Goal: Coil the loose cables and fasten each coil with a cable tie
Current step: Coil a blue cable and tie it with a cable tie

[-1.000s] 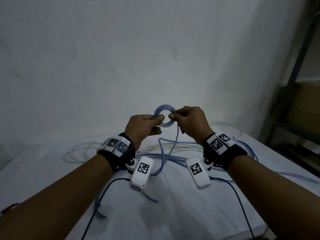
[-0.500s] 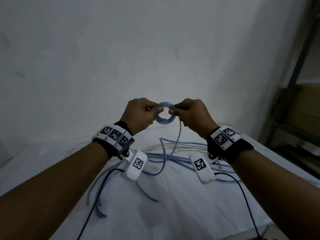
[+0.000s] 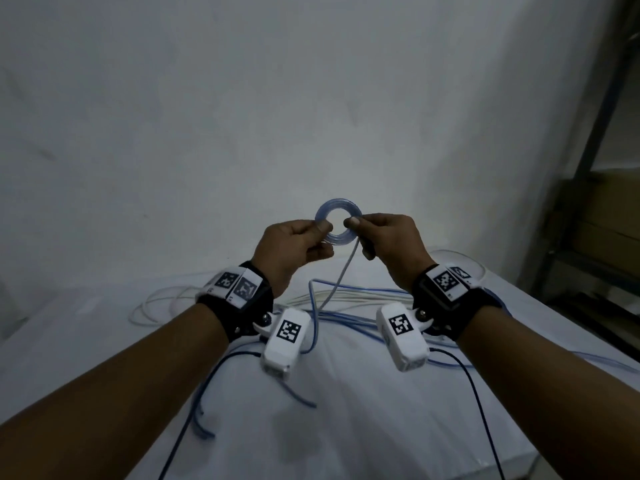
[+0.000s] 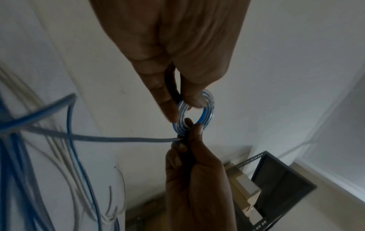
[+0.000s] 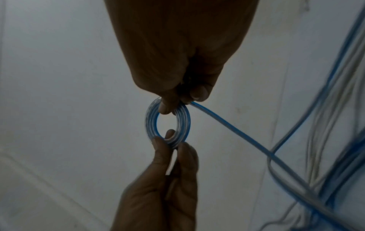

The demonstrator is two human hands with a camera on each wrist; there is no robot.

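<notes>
A plain pale wall (image 3: 311, 98) fills the background, and below it a table under a white cloth (image 3: 346, 427) carries the tangle of work still to do.

At about nine o'clock on the cloth lie loose white cables (image 3: 166, 303), uncoiled. Moving right, the left hand (image 3: 291, 251) is raised above the table with thumb and forefinger pinching the nine o'clock side of a small blue coil (image 3: 338, 226); the other fingers are curled under. The coil stands upright between the hands, several tight turns deep (the wrist views show the turns lying neatly side by side). The right hand (image 3: 391, 247) pinches its three o'clock side, and from under that pinch the free blue strand (image 3: 337, 282) drops toward six o'clock into the loose blue cables (image 3: 346, 320) on the cloth. At three o'clock stands a dark metal shelf (image 3: 595, 237).

As for progress, I judge the task to be early: one coil is partly wound, much of its cable still trails on the table, no cable tie can be seen, and nothing else is bundled.

Against the picture half a second ago, the hands sit a little lower and slightly wider apart, so more of the ring shows between them; the grip on both sides is the same, and the trailing strand hangs much as it did.
</notes>
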